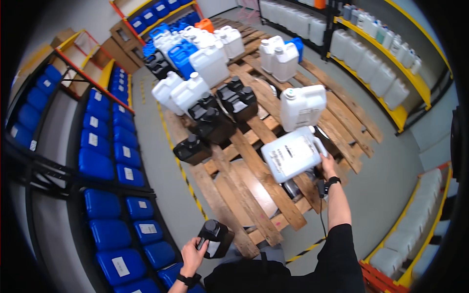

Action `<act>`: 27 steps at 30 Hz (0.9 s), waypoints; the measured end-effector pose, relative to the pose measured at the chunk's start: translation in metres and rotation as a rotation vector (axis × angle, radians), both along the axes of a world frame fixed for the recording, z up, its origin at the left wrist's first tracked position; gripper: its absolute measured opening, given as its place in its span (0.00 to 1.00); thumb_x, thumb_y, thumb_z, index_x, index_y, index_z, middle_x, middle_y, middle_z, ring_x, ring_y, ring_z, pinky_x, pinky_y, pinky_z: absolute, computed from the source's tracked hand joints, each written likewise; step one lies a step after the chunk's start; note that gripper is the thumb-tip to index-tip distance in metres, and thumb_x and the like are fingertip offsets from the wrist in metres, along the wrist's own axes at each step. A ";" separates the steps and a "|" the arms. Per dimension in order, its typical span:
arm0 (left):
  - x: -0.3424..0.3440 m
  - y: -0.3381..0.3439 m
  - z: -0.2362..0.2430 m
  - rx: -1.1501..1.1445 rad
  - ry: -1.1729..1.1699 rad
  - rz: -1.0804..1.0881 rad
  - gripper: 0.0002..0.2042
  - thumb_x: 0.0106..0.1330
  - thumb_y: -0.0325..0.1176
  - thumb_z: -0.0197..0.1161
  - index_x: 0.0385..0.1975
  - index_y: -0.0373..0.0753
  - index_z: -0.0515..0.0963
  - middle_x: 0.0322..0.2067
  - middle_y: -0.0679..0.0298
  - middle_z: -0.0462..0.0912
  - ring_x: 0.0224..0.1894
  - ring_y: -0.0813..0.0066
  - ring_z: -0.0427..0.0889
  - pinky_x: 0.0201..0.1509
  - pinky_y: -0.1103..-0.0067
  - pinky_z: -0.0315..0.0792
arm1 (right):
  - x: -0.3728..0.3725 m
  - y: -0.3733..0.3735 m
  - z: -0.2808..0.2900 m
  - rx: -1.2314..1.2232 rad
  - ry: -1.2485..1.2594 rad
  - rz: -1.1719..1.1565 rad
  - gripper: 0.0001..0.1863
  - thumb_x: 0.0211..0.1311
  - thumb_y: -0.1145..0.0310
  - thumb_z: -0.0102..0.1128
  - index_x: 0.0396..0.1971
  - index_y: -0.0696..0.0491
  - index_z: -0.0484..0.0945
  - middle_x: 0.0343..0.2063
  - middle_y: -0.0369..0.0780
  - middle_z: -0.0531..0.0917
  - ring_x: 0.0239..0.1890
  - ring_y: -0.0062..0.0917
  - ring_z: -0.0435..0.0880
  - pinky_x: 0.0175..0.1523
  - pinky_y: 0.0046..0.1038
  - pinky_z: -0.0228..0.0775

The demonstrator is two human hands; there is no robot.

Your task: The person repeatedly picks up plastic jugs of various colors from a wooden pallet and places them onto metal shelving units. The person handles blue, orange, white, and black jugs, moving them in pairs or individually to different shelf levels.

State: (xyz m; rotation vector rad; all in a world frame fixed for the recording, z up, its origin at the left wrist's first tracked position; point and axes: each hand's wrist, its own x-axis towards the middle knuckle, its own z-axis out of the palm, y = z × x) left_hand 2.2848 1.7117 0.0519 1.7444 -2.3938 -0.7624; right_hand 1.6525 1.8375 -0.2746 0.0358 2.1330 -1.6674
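My left hand (194,254) is closed on the handle of a small black jerry can (215,238) with a pale label, held off the near edge of the wooden pallet (271,205). On the right, my right hand (328,166) grips the handle of a white jerry can (289,155), tilted over the slats with its printed side up. Just beyond it a white jerry can (303,105) stands upright. Several black jerry cans, among them a low one (193,149) at the pallet's left edge, are grouped left of the middle.
More white, blue and orange jerry cans (210,63) crowd the pallet's far end. Blue containers (101,163) fill the left racks. White containers and bottles line the right shelving (381,58). Yellow-black tape (188,188) marks the floor. A lower rack (403,234) stands near right.
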 end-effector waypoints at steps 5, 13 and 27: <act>0.041 0.056 -0.005 0.036 -0.037 0.226 0.17 0.59 0.45 0.70 0.31 0.35 0.81 0.23 0.52 0.82 0.28 0.51 0.83 0.34 0.66 0.75 | 0.029 -0.018 0.032 0.002 -0.028 0.138 0.25 0.58 0.73 0.65 0.57 0.60 0.75 0.45 0.43 0.84 0.44 0.28 0.84 0.51 0.29 0.74; 0.044 0.024 -0.016 0.035 0.048 0.108 0.17 0.59 0.44 0.70 0.29 0.35 0.78 0.20 0.55 0.79 0.25 0.55 0.81 0.31 0.67 0.72 | 0.184 0.042 0.121 -0.090 0.077 0.243 0.14 0.51 0.71 0.66 0.38 0.58 0.78 0.29 0.35 0.81 0.33 0.19 0.78 0.38 0.26 0.72; -0.031 0.014 -0.073 0.222 0.355 -0.953 0.13 0.57 0.34 0.71 0.25 0.34 0.74 0.16 0.63 0.71 0.18 0.75 0.67 0.24 0.74 0.64 | 0.620 0.275 0.316 0.698 0.167 -0.332 0.19 0.48 0.59 0.66 0.38 0.55 0.79 0.30 0.50 0.84 0.35 0.47 0.84 0.40 0.43 0.76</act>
